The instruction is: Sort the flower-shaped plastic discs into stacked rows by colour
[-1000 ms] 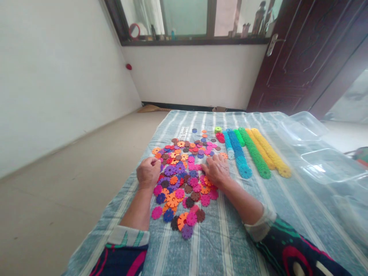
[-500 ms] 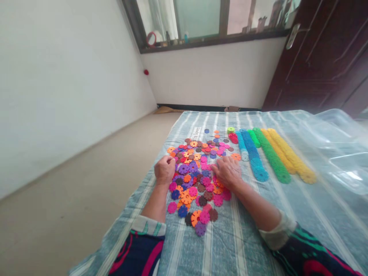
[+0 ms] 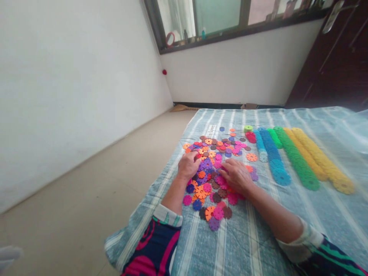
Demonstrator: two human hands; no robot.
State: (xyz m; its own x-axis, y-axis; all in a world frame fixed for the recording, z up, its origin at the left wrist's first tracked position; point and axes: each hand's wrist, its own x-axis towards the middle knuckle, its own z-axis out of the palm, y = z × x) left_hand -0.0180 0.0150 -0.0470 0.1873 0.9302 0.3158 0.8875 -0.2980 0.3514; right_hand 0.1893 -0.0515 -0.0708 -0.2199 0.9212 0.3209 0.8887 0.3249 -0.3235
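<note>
Curls left hand (image 3: 189, 165) at the left edge of the loose notched discs (image 3: 201, 192), too hidden to tell any grip. Lays right hand (image 3: 238, 176) loosely open, palm down, on discs left of the coloured rows (image 3: 299, 157), on striped cloth (image 3: 207, 249).

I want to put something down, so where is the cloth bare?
The cloth is bare on the near side of the loose discs, between the sleeves, and between the green row and right forearm. It's crowded around the left hand and right hand.
</note>
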